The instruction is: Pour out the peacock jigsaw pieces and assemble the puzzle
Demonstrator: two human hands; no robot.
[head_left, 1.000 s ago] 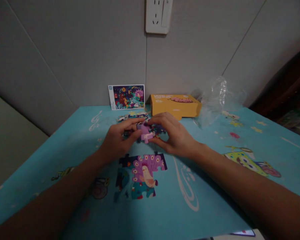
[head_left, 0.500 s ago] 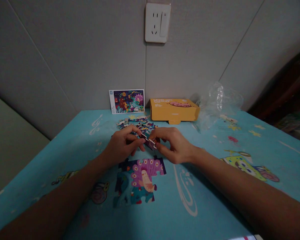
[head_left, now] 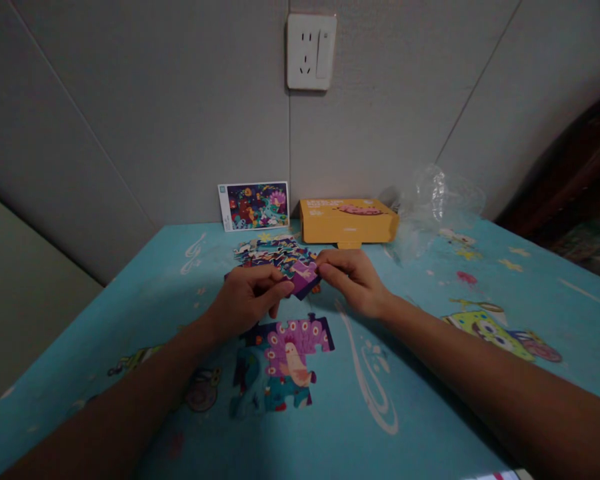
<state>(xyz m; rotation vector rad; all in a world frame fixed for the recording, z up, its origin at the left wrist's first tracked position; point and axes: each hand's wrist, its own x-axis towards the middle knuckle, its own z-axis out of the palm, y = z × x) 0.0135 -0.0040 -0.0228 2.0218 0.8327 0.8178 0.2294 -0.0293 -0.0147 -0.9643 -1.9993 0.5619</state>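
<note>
My left hand (head_left: 250, 295) pinches the left side of some purple puzzle pieces (head_left: 303, 277), and my right hand (head_left: 354, 279) grips their right edge between thumb and forefinger. I cannot tell whether these pieces are joined or only overlap. Their printed side faces me, just above the front of a heap of loose puzzle pieces (head_left: 270, 252). Nearer to me lies a partly joined puzzle section (head_left: 300, 333) with a pink bird and fanned purple feathers. My left hand hides a little of its upper left and part of the heap.
A picture card (head_left: 258, 205) of the puzzle leans on the wall beside a yellow box (head_left: 350, 223). Crumpled clear plastic (head_left: 433, 207) lies to the box's right. A blue cartoon-printed cloth (head_left: 410, 400) covers the table. A wall socket (head_left: 311, 52) is above.
The purple pieces have turned from nearly edge-on to showing their printed faces. My right hand has shifted slightly right and up, and the view has tilted up a little.
</note>
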